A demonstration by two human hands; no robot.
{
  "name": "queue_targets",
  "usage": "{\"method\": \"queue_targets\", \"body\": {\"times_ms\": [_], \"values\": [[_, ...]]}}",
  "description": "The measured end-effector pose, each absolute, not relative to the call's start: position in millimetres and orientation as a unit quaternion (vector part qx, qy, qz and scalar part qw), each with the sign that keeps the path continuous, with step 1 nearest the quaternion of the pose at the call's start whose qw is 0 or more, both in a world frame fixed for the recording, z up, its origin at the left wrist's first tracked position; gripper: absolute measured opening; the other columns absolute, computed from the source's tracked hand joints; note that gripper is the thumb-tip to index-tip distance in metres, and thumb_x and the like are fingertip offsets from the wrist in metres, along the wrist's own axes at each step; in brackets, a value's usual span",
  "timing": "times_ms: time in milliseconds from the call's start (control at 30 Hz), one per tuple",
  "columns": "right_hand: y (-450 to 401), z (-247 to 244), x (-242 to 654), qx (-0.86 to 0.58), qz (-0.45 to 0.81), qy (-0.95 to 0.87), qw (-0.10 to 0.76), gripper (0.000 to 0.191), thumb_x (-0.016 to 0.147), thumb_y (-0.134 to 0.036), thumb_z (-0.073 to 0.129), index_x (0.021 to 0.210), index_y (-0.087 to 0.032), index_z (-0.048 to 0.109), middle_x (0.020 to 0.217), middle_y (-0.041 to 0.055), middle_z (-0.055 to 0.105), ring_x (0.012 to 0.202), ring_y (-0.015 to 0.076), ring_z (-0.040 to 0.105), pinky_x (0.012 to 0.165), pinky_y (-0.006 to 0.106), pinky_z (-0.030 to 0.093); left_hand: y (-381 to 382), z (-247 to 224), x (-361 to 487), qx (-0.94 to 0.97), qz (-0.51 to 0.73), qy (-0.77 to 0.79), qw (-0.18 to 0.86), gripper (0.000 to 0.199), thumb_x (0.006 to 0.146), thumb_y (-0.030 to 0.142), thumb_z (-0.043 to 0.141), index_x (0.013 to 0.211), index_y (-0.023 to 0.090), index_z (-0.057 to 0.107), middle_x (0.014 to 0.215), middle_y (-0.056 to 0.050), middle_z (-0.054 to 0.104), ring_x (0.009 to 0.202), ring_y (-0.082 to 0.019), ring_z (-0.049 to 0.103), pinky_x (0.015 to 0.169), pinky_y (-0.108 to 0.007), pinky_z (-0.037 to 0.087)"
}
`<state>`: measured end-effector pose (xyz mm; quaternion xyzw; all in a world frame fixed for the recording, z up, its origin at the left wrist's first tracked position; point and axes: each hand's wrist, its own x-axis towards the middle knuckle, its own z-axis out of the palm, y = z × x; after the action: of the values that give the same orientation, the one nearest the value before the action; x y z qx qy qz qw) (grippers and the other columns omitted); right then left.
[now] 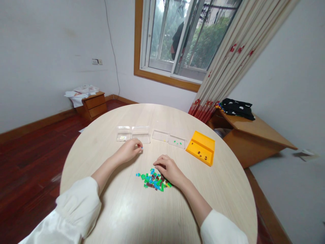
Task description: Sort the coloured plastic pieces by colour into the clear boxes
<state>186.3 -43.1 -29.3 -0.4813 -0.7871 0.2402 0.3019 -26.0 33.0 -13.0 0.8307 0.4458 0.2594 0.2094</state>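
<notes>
My left hand (pixel 130 150) is closed in a pinch on a small blue brick (pixel 142 148), just in front of a clear box (pixel 141 137). My right hand (pixel 169 168) hangs over the upper right edge of a pile of small green, blue, brown and yellow bricks (pixel 154 180); its thumb and fingers are slightly apart, with nothing visible between them. An orange box (pixel 200 148), lying open to the right, holds several brown bricks. In another clear box (pixel 177 141) lie some green bricks. A yellow piece (pixel 164 140) sits in the clear box beside it.
A smaller clear box (pixel 123 136) with light pieces stands at the left of the row. The round table (pixel 114 217) is pale wood. Beyond it are a small cabinet (pixel 95 105) and a brown desk (pixel 243 135) with black cloth.
</notes>
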Motion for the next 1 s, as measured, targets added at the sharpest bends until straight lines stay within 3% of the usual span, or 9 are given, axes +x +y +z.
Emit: {"method": "queue_targets", "body": {"times_ms": [200,400,533,667,867,1000], "values": [[-42.1,-29.3,186.8,-0.479,0.237,-0.782,0.321,0.014,0.075,-0.006,0.06,0.072,-0.018,0.065,0.074,0.0018,0.061,0.077,0.015,0.055,0.073,0.028,0.043,62.3,-38.0,-35.0,0.752,0.386,0.525,0.098,0.013,0.076,0.021,0.051,0.078,0.015,0.062,0.079,-0.005,0.06,0.078,-0.018,0.055,0.075,-0.03,0.042],[-41.0,-29.5,186.1,-0.512,0.206,-0.766,0.329,0.01,0.07,-0.009,0.065,0.072,-0.017,0.062,0.074,0.0016,0.059,0.074,0.0153,0.054,0.068,0.028,0.042,72.9,-45.7,-34.5,0.738,0.376,0.557,0.067,0.017,0.077,0.022,0.051,0.08,0.015,0.065,0.079,-0.006,0.061,0.078,-0.02,0.056,0.077,-0.033,0.042],[-41.5,-29.5,185.0,-0.515,0.206,-0.77,0.314,0.011,0.073,-0.007,0.062,0.068,-0.017,0.061,0.073,0.0019,0.058,0.074,0.015,0.054,0.069,0.028,0.042,69.6,-41.2,-33.3,0.738,0.379,0.554,0.061,0.02,0.076,0.025,0.052,0.087,0.015,0.066,0.079,-0.006,0.061,0.08,-0.02,0.057,0.077,-0.033,0.042],[-43.5,-30.5,183.9,-0.498,0.182,-0.789,0.31,0.012,0.077,-0.009,0.057,0.07,-0.018,0.06,0.074,0.0021,0.058,0.075,0.0153,0.053,0.07,0.028,0.041,63.2,-33.4,-32.8,0.745,0.385,0.542,0.059,0.018,0.077,0.026,0.051,0.082,0.015,0.064,0.077,-0.005,0.061,0.078,-0.02,0.056,0.076,-0.032,0.041],[-19.1,-33.0,213.3,-0.532,-0.056,-0.741,0.406,0.012,0.084,-0.019,0.05,0.079,-0.018,0.061,0.082,0.0059,0.061,0.082,0.0195,0.051,0.075,0.033,0.036,46.2,-17.5,-26.6,0.776,0.36,0.511,0.089,0.015,0.077,0.023,0.05,0.073,0.015,0.062,0.072,-0.004,0.061,0.072,-0.017,0.055,0.069,-0.029,0.039],[8.0,-35.9,247.0,-0.631,-0.183,-0.643,0.395,0.015,0.085,-0.023,0.049,0.08,-0.018,0.062,0.082,0.0067,0.063,0.082,0.0211,0.05,0.074,0.033,0.031,33.4,-8.4,-19.9,0.812,0.299,0.48,0.143,0.015,0.076,0.021,0.05,0.072,0.015,0.063,0.071,-0.004,0.061,0.068,-0.016,0.053,0.066,-0.027,0.039]]}}
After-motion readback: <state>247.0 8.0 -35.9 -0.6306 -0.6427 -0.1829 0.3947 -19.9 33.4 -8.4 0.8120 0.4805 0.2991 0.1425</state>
